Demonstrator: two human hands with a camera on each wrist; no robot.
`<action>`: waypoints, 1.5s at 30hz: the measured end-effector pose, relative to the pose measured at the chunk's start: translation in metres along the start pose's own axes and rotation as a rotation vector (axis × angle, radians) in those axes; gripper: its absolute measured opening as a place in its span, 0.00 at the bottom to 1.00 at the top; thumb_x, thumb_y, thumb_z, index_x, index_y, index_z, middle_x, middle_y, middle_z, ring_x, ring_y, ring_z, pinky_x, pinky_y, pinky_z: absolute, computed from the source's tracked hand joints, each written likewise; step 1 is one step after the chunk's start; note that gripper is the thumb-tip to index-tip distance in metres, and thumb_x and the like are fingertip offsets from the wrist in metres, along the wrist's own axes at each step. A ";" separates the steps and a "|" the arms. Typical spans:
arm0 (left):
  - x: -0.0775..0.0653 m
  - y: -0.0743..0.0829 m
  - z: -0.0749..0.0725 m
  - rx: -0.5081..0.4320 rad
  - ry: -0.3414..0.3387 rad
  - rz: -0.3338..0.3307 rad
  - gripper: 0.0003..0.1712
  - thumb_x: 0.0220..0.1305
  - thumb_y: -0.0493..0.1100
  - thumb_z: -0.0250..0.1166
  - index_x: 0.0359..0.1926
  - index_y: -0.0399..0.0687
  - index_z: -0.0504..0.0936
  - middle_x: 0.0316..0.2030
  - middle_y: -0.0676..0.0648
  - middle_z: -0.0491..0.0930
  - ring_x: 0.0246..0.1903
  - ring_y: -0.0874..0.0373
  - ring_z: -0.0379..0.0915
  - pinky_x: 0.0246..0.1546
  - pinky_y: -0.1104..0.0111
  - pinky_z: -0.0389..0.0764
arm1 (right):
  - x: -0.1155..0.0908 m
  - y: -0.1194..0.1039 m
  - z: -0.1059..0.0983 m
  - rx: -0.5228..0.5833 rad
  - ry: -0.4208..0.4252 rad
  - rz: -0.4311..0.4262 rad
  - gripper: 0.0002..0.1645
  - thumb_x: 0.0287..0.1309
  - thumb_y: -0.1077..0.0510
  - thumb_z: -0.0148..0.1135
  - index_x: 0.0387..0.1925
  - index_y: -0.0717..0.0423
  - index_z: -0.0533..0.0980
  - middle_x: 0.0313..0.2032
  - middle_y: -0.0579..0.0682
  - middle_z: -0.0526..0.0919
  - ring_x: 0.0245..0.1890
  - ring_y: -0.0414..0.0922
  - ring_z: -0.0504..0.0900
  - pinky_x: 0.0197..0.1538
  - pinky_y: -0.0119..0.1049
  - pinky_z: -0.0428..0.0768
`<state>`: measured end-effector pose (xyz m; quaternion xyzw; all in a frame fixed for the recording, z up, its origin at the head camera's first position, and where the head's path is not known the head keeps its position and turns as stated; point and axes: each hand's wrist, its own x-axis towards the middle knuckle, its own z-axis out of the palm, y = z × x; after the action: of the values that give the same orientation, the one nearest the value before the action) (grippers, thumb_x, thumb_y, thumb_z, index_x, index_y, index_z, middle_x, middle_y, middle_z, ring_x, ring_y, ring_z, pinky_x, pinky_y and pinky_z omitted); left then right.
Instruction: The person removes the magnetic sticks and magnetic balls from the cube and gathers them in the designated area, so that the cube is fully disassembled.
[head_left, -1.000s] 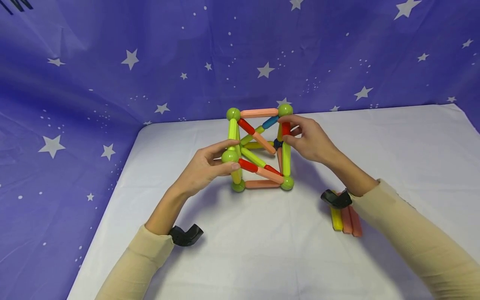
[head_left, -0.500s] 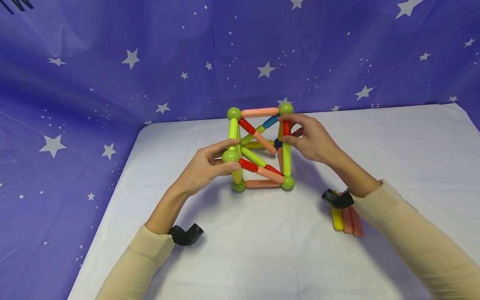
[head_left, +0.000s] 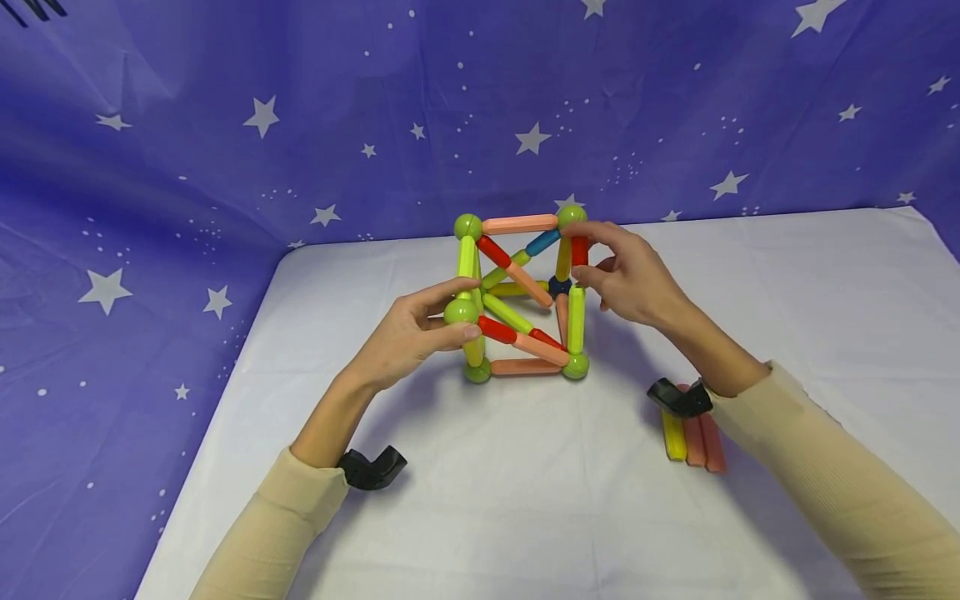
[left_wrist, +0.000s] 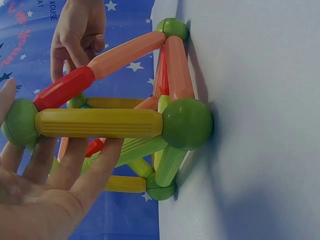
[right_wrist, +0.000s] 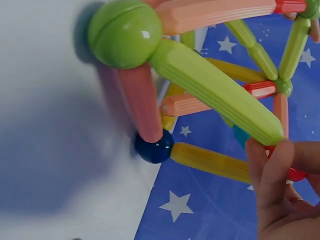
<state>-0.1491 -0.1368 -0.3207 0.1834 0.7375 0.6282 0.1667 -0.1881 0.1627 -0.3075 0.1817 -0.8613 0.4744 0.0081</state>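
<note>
A frame of coloured magnetic rods and balls (head_left: 525,367) stands on the white cloth. My left hand (head_left: 401,342) grips the green ball (head_left: 461,312) at its near upper-left corner, thumb in front; its fingers lie behind a yellow rod (left_wrist: 100,123) in the left wrist view. At the upper right, my right hand (head_left: 633,275) pinches a red rod (head_left: 580,250) just below the back green ball (head_left: 572,217). Under the red rod, a lime rod (right_wrist: 220,92) slants up from a lower green ball (right_wrist: 125,34). Whether the red and lime rods touch is hidden by the fingertips.
Beside the right wrist lie a yellow rod (head_left: 675,437) and two pink rods (head_left: 703,442), partly covered by the black wrist camera mount (head_left: 681,398). A purple star-patterned cloth (head_left: 480,108) hangs behind the white cloth (head_left: 480,517).
My right hand has shifted slightly right and up, and the red rod has moved right with it, out of line with the lime rod. The left hand has stayed in place.
</note>
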 end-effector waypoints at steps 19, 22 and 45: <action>0.000 -0.002 0.000 0.004 0.004 0.009 0.33 0.65 0.39 0.67 0.70 0.47 0.69 0.63 0.42 0.70 0.53 0.47 0.78 0.48 0.57 0.82 | -0.045 0.024 -0.025 -0.022 -0.042 0.018 0.30 0.60 0.69 0.64 0.65 0.58 0.72 0.50 0.56 0.77 0.46 0.52 0.79 0.30 0.36 0.85; 0.001 -0.001 0.000 0.005 0.002 0.010 0.33 0.65 0.39 0.67 0.70 0.45 0.69 0.63 0.41 0.70 0.52 0.47 0.78 0.48 0.57 0.83 | -0.055 0.029 -0.027 -0.002 -0.070 0.008 0.30 0.60 0.69 0.64 0.64 0.59 0.71 0.47 0.57 0.78 0.45 0.52 0.80 0.30 0.38 0.85; 0.000 -0.002 0.000 -0.011 -0.003 0.019 0.33 0.65 0.38 0.66 0.70 0.47 0.69 0.67 0.40 0.66 0.52 0.46 0.78 0.48 0.57 0.83 | -0.086 0.057 -0.041 -0.071 -0.127 0.174 0.30 0.60 0.63 0.67 0.62 0.70 0.71 0.52 0.61 0.75 0.41 0.55 0.83 0.35 0.34 0.85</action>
<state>-0.1488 -0.1369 -0.3227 0.1904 0.7319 0.6337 0.1630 -0.1331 0.2500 -0.3479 0.1357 -0.8888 0.4301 -0.0814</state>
